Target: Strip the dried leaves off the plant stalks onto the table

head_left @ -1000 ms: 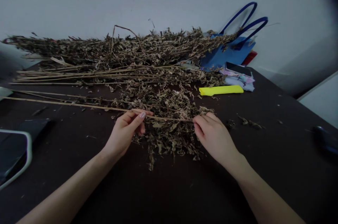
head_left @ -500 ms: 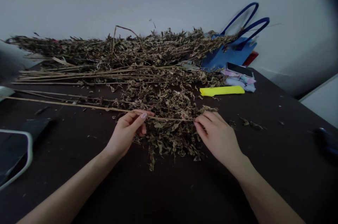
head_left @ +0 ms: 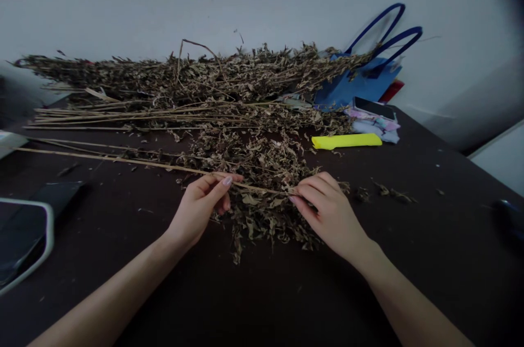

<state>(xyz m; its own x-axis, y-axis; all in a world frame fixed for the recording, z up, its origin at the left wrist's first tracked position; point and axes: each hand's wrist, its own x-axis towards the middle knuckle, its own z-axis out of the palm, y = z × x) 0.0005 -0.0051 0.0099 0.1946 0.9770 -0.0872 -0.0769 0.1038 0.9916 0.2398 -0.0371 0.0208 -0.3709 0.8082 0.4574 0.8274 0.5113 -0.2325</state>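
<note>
A long, thin dried plant stem (head_left: 135, 161) runs from the left edge to the middle of the table. My left hand (head_left: 202, 199) pinches it between thumb and fingers. Farther along, my right hand (head_left: 327, 205) is closed at the stem's right end, its fingertips pinched there. Under and around both hands lies a heap of crumpled dried leaves (head_left: 262, 219). Behind it, several bare-ended stalks (head_left: 98, 118) lie side by side, with leaves on their right part.
A large bundle of dried leafy stalks (head_left: 196, 74) lies against the wall. At right are a blue bag (head_left: 347, 88), a phone (head_left: 373, 108) on a cloth (head_left: 379, 127), and a yellow strip-like object (head_left: 346, 141). A white-rimmed dark object (head_left: 49, 227) sits at left.
My right hand has moved a little left and down along the stem. My left hand keeps its pinch, and the stem slopes down more to the right.
</note>
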